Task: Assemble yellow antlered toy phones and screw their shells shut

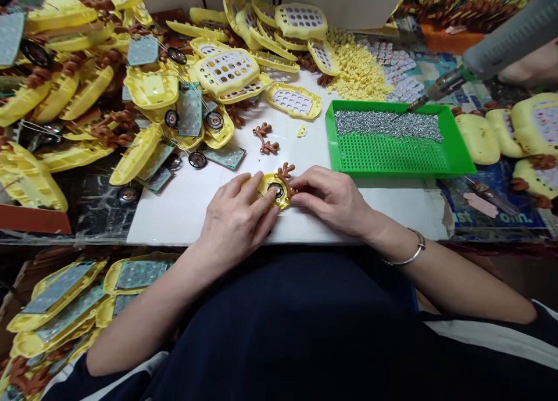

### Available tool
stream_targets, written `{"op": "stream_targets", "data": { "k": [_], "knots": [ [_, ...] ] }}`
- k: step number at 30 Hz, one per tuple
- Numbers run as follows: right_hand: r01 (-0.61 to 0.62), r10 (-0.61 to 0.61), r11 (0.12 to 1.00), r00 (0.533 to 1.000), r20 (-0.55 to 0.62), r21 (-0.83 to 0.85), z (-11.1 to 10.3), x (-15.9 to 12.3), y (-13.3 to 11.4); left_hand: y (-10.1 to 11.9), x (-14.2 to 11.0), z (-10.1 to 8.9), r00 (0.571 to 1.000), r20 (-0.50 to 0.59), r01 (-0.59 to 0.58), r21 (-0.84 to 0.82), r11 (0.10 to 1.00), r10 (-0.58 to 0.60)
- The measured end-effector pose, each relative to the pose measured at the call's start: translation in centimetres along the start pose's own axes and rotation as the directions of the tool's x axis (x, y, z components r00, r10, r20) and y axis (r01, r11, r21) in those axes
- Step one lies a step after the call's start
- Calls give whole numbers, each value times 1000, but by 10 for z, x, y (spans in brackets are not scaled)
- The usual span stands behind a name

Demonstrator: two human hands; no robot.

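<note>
In the middle of the white work surface, a yellow plastic shell (284,204) lies with its hollow side up. A small round black speaker (276,190) sits inside it. My left hand (238,212) lies over the shell's left part and grips it, its fingertips close to the speaker. At the shell's right end stands a brown antler-shaped piece (286,173). My right hand (333,200) is closed, thumb and forefinger pinching that piece at its lower end. My left palm hides much of the shell. Another brown antler piece (265,139) lies just beyond.
A green basket (401,173) of metal screws stands right of centre, an electric screwdriver (475,64) hanging above it. Yellow shells with circuit boards and speakers (189,110) pile up at left. Behind are perforated yellow covers (226,70) and small yellow parts (360,70).
</note>
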State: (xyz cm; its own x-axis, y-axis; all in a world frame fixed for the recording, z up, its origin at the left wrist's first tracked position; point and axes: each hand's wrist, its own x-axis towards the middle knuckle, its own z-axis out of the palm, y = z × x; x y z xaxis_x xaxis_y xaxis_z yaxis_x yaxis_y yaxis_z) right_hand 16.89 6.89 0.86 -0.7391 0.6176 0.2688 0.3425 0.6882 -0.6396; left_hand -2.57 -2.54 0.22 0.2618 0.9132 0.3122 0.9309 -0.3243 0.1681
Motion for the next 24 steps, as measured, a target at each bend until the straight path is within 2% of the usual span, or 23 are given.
{"op": "stream_targets", "data": {
  "k": [3, 7, 10, 12, 16, 20, 24],
  "knots": [
    [30, -29, 999, 999, 16, -39, 4, 0, 0, 0, 0, 0, 1000, 10, 0, -21, 1000, 0],
    [41, -29, 982, 997, 68, -185, 6, 0, -2, 0, -1, 1, 1000, 22, 21, -33, 999, -21],
    [27, 2, 982, 988, 155, -189, 0, 4, -5, 0, -1, 1, 1000, -4, 4, -18, 1000, -4],
    [10, 20, 982, 987, 157, -187, -5, 8, -6, 0, -2, 2, 1000, -17, -13, -12, 1000, 13],
    [-85, 84, 980, 996, -18, -182, -5, 21, -4, -1, -2, 2, 1000, -17, -19, -23, 1000, 19],
    [-173, 179, 980, 982, 57, -100, 3, 37, -1, -1, -2, 2, 1000, -6, 1, -30, 1000, -2],
    [-311, 302, 949, 944, 135, 47, 5, 51, -2, -2, -2, 2, 1000, -4, -2, -26, 1000, 2]
  ]
}}
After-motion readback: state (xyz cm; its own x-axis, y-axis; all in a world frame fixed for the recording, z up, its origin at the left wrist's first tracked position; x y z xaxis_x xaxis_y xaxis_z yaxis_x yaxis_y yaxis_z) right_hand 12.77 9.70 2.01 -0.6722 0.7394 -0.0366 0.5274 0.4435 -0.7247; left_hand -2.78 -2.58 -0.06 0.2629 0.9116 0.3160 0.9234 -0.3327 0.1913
